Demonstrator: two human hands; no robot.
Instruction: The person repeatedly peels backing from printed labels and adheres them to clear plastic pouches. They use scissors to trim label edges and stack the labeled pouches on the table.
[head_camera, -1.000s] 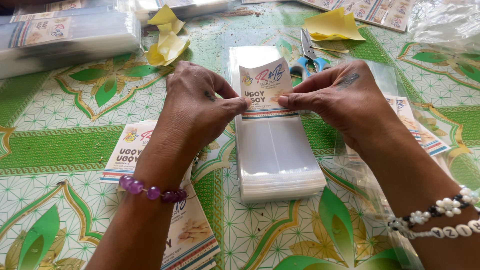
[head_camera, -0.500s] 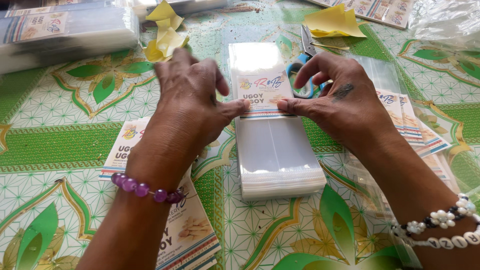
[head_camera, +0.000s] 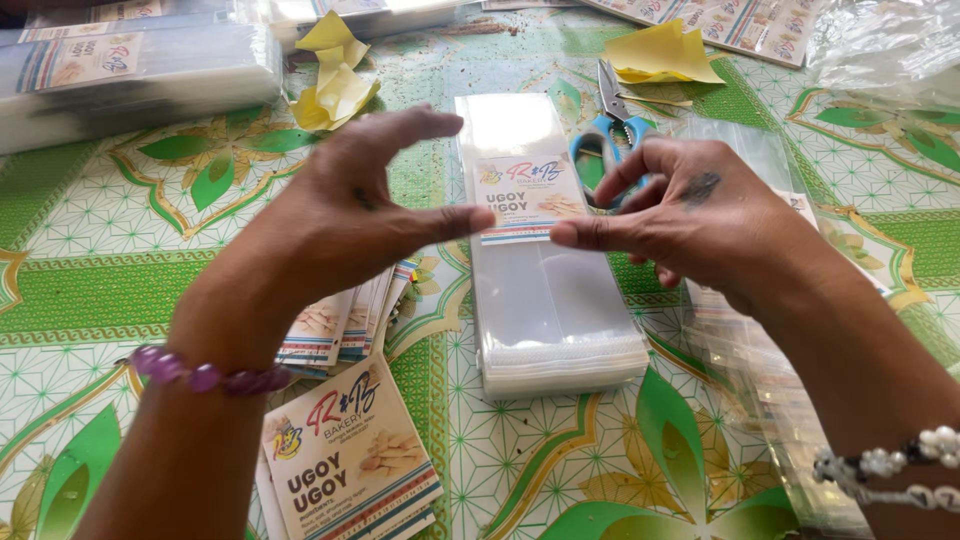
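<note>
- Bright, even daylight, soft shadows under both hands (head_camera: 520, 225) on the tabletop (head_camera: 100, 290)
- White glare on the clear bags (head_camera: 510, 125) just beyond the hands
- Fingertips slightly motion-blurred; far edges soft

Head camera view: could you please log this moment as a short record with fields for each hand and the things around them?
left hand: open, raised just above the bag stack, thumb tip beside the label
right hand: open, forefinger pointing at the label's right edge
stack of clear bags: flat on the tablecloth, between the hands
label: lies on the top bag
scissors: blue-handled, behind the right hand
spare labels: piled under the left wrist
yellow paper scraps: far side
</note>
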